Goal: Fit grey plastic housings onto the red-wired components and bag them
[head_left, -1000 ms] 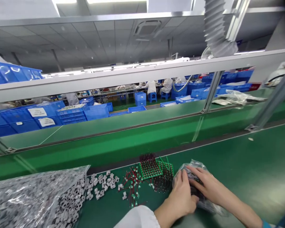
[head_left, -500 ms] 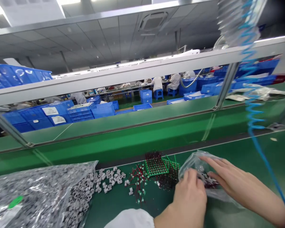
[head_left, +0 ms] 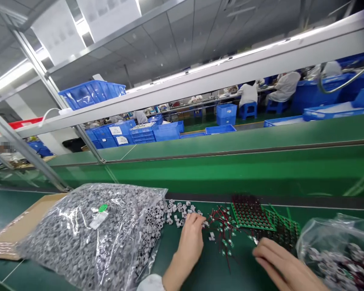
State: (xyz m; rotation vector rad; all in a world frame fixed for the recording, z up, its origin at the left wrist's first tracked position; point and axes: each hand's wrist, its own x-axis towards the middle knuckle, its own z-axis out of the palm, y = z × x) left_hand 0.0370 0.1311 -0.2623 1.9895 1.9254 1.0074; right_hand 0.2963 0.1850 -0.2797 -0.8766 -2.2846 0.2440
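Observation:
My left hand [head_left: 190,237] is at the loose grey plastic parts [head_left: 178,214], its fingers closed around one at the right end of the scatter; the fingers partly hide it. My right hand [head_left: 286,264] hovers over the bench in front of the green circuit-board panels [head_left: 255,216], fingers stretched out, with nothing visible in them. Between the hands lies a pile of small boards with dark red wires [head_left: 226,228]. Right of my right hand stands an open clear bag [head_left: 336,230] holding grey parts and red wires.
A large clear bag full of grey parts [head_left: 100,234] covers the bench on the left, beside a sheet of cardboard [head_left: 27,222]. A green divider [head_left: 200,178] runs along the back. Beyond it are blue bins [head_left: 166,131] and seated people in white.
Both hands have left the small clear bag. The left hand has gone left to the grey parts, the right to the front of the panels. The view has swung left.

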